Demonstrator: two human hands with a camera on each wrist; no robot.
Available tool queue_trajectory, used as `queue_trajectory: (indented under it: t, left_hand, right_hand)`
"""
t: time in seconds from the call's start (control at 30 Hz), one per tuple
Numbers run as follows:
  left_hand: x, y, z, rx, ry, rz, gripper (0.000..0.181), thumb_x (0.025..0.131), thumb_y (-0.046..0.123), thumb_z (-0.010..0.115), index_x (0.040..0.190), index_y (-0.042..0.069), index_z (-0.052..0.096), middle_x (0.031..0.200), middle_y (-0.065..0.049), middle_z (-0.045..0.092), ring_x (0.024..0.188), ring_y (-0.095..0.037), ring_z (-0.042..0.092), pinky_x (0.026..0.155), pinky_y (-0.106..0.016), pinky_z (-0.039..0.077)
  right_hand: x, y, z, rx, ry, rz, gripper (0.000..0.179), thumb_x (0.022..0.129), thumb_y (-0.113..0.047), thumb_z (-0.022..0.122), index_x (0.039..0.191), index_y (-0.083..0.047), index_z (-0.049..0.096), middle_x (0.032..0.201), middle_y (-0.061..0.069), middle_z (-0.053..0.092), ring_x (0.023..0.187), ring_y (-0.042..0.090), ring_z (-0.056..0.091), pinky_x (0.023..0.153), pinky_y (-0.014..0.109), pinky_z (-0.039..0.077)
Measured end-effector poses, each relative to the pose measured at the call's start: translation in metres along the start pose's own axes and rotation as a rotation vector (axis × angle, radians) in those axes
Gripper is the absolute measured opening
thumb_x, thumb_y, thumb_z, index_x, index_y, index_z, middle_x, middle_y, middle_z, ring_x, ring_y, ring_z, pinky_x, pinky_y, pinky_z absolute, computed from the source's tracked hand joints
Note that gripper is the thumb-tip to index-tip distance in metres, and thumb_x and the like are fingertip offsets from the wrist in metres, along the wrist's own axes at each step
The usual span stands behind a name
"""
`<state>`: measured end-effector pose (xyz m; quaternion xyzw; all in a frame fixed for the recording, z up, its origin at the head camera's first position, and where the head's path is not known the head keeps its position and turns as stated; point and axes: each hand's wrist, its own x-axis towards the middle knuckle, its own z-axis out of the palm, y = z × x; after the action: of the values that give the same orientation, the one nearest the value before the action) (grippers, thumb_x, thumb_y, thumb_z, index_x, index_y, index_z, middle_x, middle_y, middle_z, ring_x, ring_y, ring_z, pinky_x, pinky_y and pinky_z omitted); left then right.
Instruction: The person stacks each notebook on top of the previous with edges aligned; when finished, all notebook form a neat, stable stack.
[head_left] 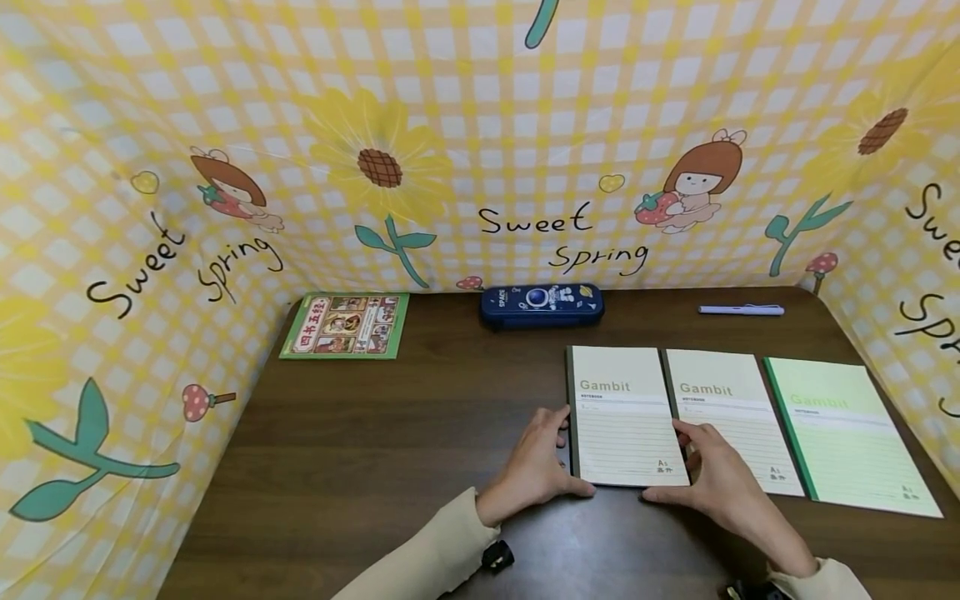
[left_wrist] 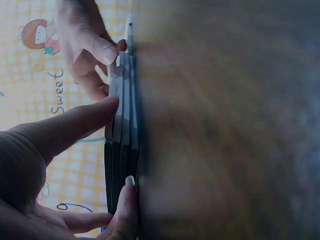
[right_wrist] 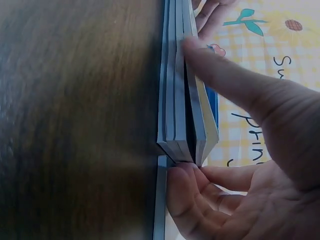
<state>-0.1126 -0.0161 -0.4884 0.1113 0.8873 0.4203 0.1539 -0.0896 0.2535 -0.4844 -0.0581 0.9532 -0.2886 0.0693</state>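
A stack of cream Gambit notebooks [head_left: 630, 433] lies on the table, dark spines to the left; the wrist views show several layered together. My left hand [head_left: 534, 462] holds its near left corner, thumb on the near edge and fingers along the spines [left_wrist: 120, 165]. At the opposite corner, my right hand [head_left: 720, 479] grips the stack with the thumb on the near edge and curled fingers at the right side. In the right wrist view, a gap shows between the upper notebook [right_wrist: 197, 115] and those below. Another cream notebook [head_left: 738, 417] lies just right of the stack.
A green-tinted notebook [head_left: 847, 433] lies at the far right. Along the back are a navy pencil case [head_left: 542, 307], a lavender pen [head_left: 741, 310] and a green picture-covered booklet [head_left: 345, 326]. Patterned yellow cloth [head_left: 465, 150] walls the brown table [head_left: 360, 450] on three sides.
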Motion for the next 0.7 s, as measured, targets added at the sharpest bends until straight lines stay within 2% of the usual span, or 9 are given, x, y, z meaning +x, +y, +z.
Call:
queue_trajectory:
  t: [0.2,0.6,0.7]
  left_hand:
    - [-0.0002,0.0025,0.0041,0.065,0.025,0.003,0.113,0.065,0.022,0.102,0.157,0.002,0.041,0.135,-0.013,0.056,0.105,-0.020,0.061,0.079,-0.024,0.050]
    - [0.0003,0.0024,0.0050,0.076,0.038,0.021,0.111,0.065,0.022,0.101,0.157,0.002,0.042,0.132,-0.013,0.055,0.103,-0.020,0.061,0.077,-0.022,0.049]
    - [0.0004,0.0024,0.0044,0.079,0.034,0.019,0.112,0.064,0.024,0.102,0.157,0.003,0.042,0.131,-0.013,0.055,0.104,-0.020,0.061,0.077,-0.023,0.049]
  right_hand:
    - [0.0006,0.0012,0.0023,-0.002,0.001,-0.015,0.113,0.061,-0.048,0.100,0.144,0.010,0.050,0.108,0.010,0.060,0.085,0.014,0.055,0.066,0.024,0.042]
    - [-0.0001,0.0015,0.0040,0.000,0.021,-0.022,0.111,0.062,-0.044,0.100,0.144,0.010,0.049,0.108,0.011,0.058,0.084,0.015,0.052,0.065,0.024,0.039]
    - [-0.0004,0.0007,0.0036,-0.002,0.014,-0.016,0.113,0.062,-0.047,0.099,0.146,0.010,0.049,0.108,0.010,0.058,0.085,0.015,0.053,0.066,0.023,0.040]
